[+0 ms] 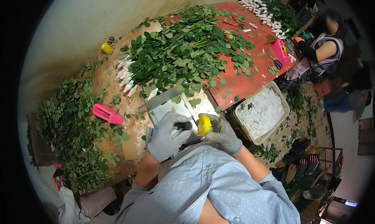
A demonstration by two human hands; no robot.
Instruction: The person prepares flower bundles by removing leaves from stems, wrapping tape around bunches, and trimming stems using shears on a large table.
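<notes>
In a grey glove, my left hand is closed on a small black object whose kind I cannot tell. My right hand, gloved too, grips a roll of yellow tape at its lower edge, close to the black object. Both hands are over a metal tray at the table's near edge. Beyond it lies a large heap of leafy rose stems, the pale wrapped rose heads pointing left. A pink tape dispenser rests on the wooden table to the left.
Another leafy heap covers the far left. Scissors and a yellow object lie by the wall. Red-handled shears and a second pink dispenser are on the red table. A crate of white pieces stands right; a co-worker is beyond.
</notes>
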